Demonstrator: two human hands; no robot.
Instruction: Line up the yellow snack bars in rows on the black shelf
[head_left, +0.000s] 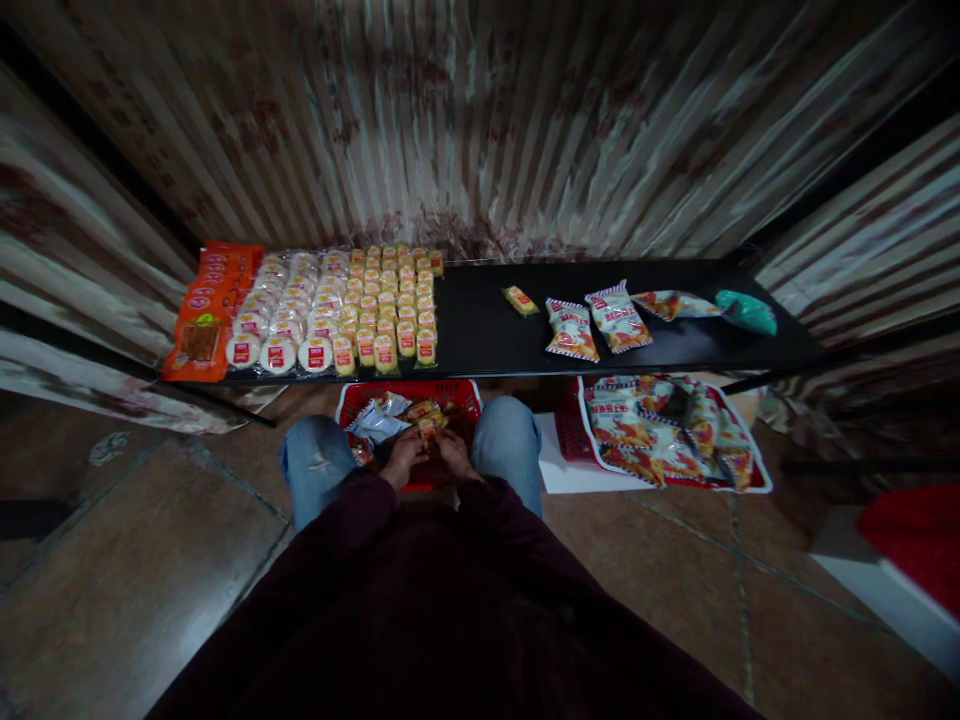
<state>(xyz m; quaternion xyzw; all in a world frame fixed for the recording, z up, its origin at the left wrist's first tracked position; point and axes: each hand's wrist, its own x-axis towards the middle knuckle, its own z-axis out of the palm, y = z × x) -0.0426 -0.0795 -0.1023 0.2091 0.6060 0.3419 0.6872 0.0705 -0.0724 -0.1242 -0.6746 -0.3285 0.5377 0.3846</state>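
Between my knees sits a red basket (481, 405) with silvery-blue packets (379, 420) on its left and small yellow-wrapped snacks (426, 412) beside them. My left hand (405, 455) is over the basket, its fingers curled at the yellow snacks. My right hand (454, 452) faces it from the right, fingers also bent in by the same snacks. Both hands appear closed, but what lies between the fingers is too small and dark to make out. On the black shelf (472, 320) above, rows of yellow snacks (386, 310) stand beside rows of round white packs (281, 350).
Orange packs (202, 320) lie at the shelf's left end. Farther right are a single yellow snack (520, 300), chip bags (619, 315) and a green bag (746, 312). Another red basket (574, 435), full of chip bags, stands on the floor at right. Curtains surround the shelf.
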